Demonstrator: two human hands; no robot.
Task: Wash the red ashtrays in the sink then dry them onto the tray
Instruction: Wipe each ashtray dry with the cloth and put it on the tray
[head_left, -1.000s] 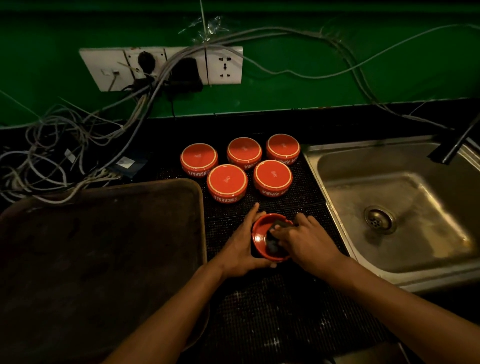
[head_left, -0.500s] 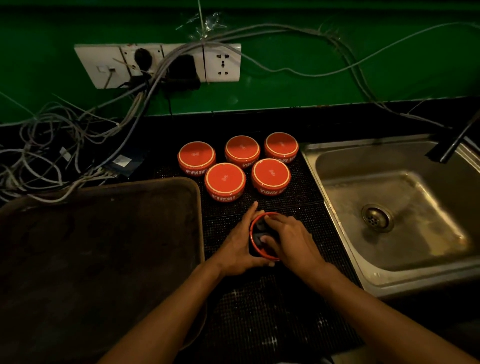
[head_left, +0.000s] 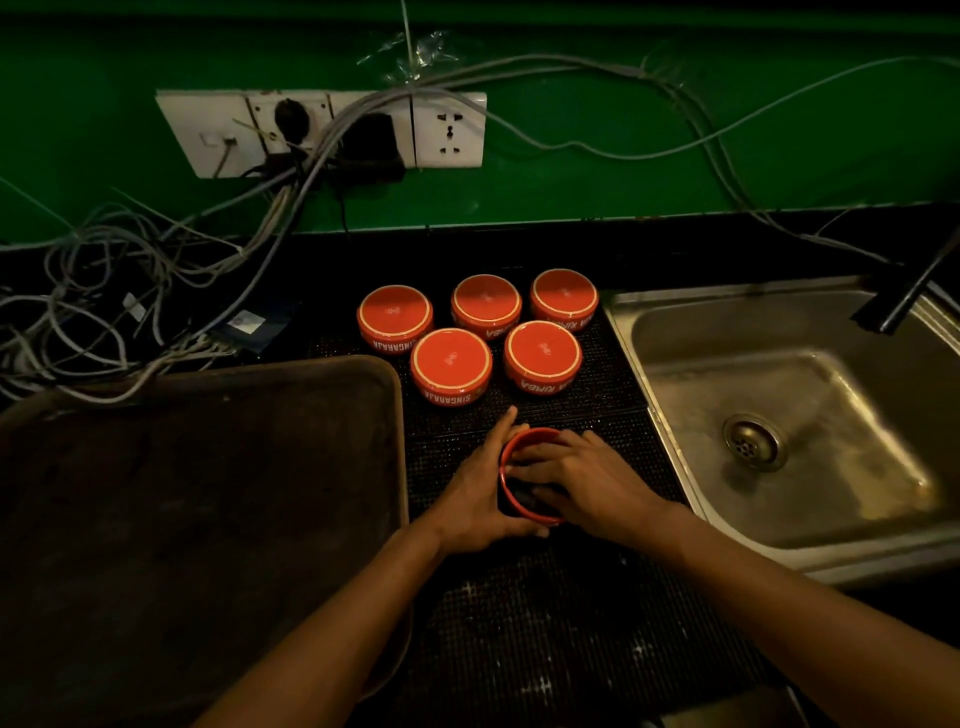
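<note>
A red ashtray (head_left: 519, 506) is sitting open side up on the black mat (head_left: 545, 623), between both hands. The left hand (head_left: 480, 501) is cupping its outer wall, fingers and thumb curled round it. The right hand (head_left: 582, 480) is lying over the opening, fingers pressing something dark inside; what, I cannot tell. Just beyond the fingertips, five upturned ashtrays (head_left: 451, 364) are standing close together. The tray (head_left: 208, 467) is lying left of the left hand, the sink (head_left: 779, 364) right of the right hand.

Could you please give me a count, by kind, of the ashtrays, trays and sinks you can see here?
Red ashtrays: 6, five upside down on the mat, one upright between the left hand and right hand
Tray: 1
Sink: 1
Total: 8
</note>
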